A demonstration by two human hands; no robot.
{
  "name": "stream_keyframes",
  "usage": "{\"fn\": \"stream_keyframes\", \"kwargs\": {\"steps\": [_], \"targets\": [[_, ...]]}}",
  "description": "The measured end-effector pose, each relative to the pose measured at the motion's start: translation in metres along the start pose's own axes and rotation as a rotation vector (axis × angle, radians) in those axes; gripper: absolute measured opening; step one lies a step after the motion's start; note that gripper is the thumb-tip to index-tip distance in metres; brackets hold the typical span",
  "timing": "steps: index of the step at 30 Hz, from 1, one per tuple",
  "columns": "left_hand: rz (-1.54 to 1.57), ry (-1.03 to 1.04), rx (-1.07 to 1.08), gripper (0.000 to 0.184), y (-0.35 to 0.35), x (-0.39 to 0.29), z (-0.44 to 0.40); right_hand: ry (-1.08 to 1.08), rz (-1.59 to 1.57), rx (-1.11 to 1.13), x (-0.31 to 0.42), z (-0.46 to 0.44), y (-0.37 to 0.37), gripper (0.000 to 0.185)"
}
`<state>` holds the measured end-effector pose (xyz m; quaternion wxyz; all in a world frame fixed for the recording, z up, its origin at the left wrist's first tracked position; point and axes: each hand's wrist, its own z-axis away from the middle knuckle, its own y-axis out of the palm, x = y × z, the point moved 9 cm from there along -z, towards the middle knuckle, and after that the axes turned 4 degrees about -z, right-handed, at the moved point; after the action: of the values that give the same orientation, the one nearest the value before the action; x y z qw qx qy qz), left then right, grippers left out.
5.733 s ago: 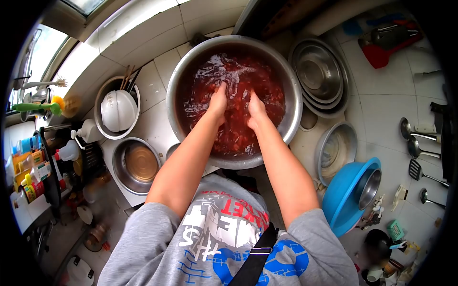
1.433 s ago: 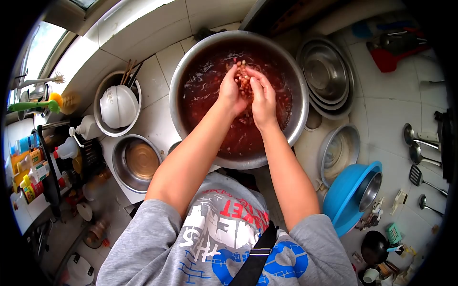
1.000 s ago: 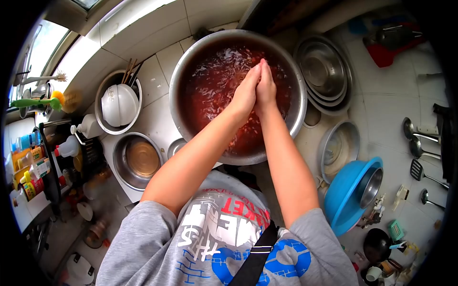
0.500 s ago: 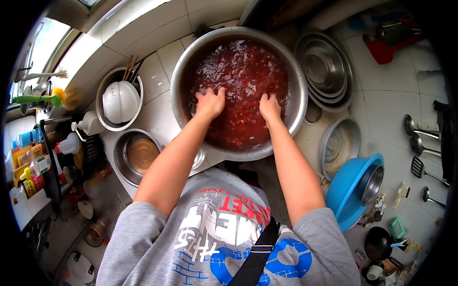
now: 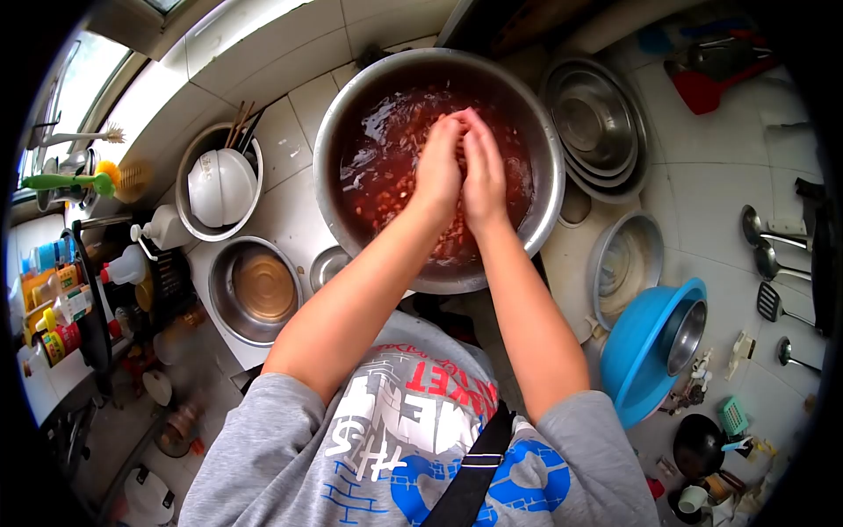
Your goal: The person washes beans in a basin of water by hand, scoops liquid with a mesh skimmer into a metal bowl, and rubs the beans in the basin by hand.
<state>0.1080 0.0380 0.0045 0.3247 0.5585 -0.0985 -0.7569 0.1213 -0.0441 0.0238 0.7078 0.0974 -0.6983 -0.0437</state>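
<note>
A large metal basin (image 5: 327,189) holds dark red water (image 5: 379,132) with many small reddish pieces that look like beans (image 5: 395,195). Above the water, my left hand (image 5: 439,167) and my right hand (image 5: 484,174) are cupped together, palms facing, fingertips meeting at the far end. Some beans show in the narrow gap between the palms. The fingers of both hands are pressed together and slightly blurred. How many beans lie inside the cupped hands is hidden.
Left of the basin are a metal bowl with white bowls (image 5: 224,189) and chopsticks, and a metal pot (image 5: 230,307). Nested metal basins (image 5: 580,132) stand at the right. Nearer are another metal basin (image 5: 606,272) and a blue basin (image 5: 623,369). Utensils (image 5: 768,303) hang far right.
My hands were apart and partly in the water at the basin's two sides. They have come together in the middle and moved up, cupping beans.
</note>
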Motion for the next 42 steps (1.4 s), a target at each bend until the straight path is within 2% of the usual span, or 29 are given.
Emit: {"fn": "stream_keyframes", "kwargs": {"steps": [2, 3, 4, 7, 8, 9, 10, 11, 12, 13, 15, 17, 18, 20, 22, 25, 27, 28, 30, 32, 35, 38, 39, 41, 42], "targets": [[-0.329, 0.210, 0.121, 0.046, 0.021, -0.011, 0.003, 0.176, -0.141, -0.161, 0.004, -0.015, -0.013, 0.047], [-0.457, 0.310, 0.167, 0.048, 0.028, -0.015, 0.001, 0.310, -0.418, -0.120, -0.017, -0.014, -0.010, 0.048], [-0.527, 0.360, 0.107, 0.051, 0.023, -0.018, -0.009, 0.327, -0.400, -0.098, -0.016, -0.006, -0.001, 0.048], [-0.337, 0.161, -0.031, 0.053, -0.010, -0.001, -0.040, 0.262, -0.297, 0.013, -0.012, 0.004, 0.023, 0.051], [-0.234, -0.125, -0.050, 0.057, 0.004, -0.011, -0.005, 0.247, -0.197, -0.023, -0.015, -0.006, 0.015, 0.052], [-0.209, -0.181, 0.004, 0.058, 0.004, 0.009, -0.004, 0.232, -0.100, -0.060, -0.016, -0.018, 0.003, 0.052], [-0.200, -0.136, 0.085, 0.057, 0.006, 0.008, -0.003, 0.363, -0.222, -0.102, -0.028, -0.025, -0.006, 0.050], [-0.188, -0.091, 0.166, 0.057, 0.006, 0.003, -0.001, 0.316, -0.150, -0.123, -0.042, -0.039, -0.028, 0.049], [-0.238, -0.227, 0.067, 0.054, -0.005, -0.015, 0.012, 0.235, -0.035, -0.086, -0.040, -0.044, -0.041, 0.050], [-0.266, -0.179, 0.040, 0.053, -0.024, -0.020, 0.004, 0.153, 0.080, -0.048, -0.033, -0.048, -0.051, 0.051], [-0.466, -0.162, 0.001, 0.057, -0.068, -0.026, -0.013, 0.175, 0.505, 0.047, -0.023, -0.044, -0.074, 0.056], [-1.048, -0.016, 0.036, 0.061, -0.113, -0.021, -0.035, 0.324, 0.892, 0.069, -0.041, -0.039, -0.107, 0.059], [-1.288, -0.033, -0.036, 0.067, -0.116, -0.031, -0.021, 0.324, 1.032, 0.061, -0.053, -0.033, -0.118, 0.059], [-1.532, -0.194, -0.040, 0.073, -0.126, -0.018, -0.007, 0.360, 1.246, 0.016, -0.060, -0.016, -0.123, 0.059], [-1.645, -0.325, -0.035, 0.075, -0.126, -0.001, 0.000, 0.507, 1.273, 0.027, -0.083, -0.002, -0.122, 0.059], [-1.455, -0.512, -0.028, 0.083, -0.137, 0.043, -0.007, 0.732, 1.217, -0.043, -0.105, 0.028, -0.109, 0.059], [-1.197, -0.559, -0.161, 0.088, -0.134, 0.053, 0.005, 0.845, 0.994, -0.092, -0.118, 0.046, -0.100, 0.063], [-1.053, -0.593, -0.173, 0.086, -0.135, 0.069, 0.004, 1.024, 0.593, -0.172, -0.139, 0.062, -0.095, 0.060], [-0.679, -0.657, -0.158, 0.076, -0.129, 0.099, 0.003, 1.127, 0.049, -0.220, -0.157, 0.076, -0.070, 0.056], [-0.220, -0.700, -0.102, 0.061, -0.111, 0.117, 0.002, 1.031, -0.208, -0.164, -0.134, 0.074, -0.037, 0.054], [0.143, -0.568, -0.146, 0.048, -0.070, 0.061, 0.014, 0.886, -0.420, -0.147, -0.099, 0.056, -0.025, 0.039], [0.250, -0.345, -0.095, 0.043, -0.061, 0.051, -0.012, 0.494, -0.186, 0.013, -0.034, 0.044, 0.007, 0.034], [0.261, -0.273, -0.114, 0.041, -0.047, 0.034, -0.009, 0.222, 0.003, 0.101, -0.013, 0.035, 0.017, 0.035], [0.370, -0.227, -0.009, 0.034, -0.023, 0.031, -0.007, -0.128, 0.194, 0.116, 0.002, 0.010, 0.016, 0.038], [0.301, -0.205, -0.011, 0.035, -0.011, 0.022, -0.001, -0.163, 0.280, 0.039, 0.001, -0.003, 0.009, 0.039]]}}
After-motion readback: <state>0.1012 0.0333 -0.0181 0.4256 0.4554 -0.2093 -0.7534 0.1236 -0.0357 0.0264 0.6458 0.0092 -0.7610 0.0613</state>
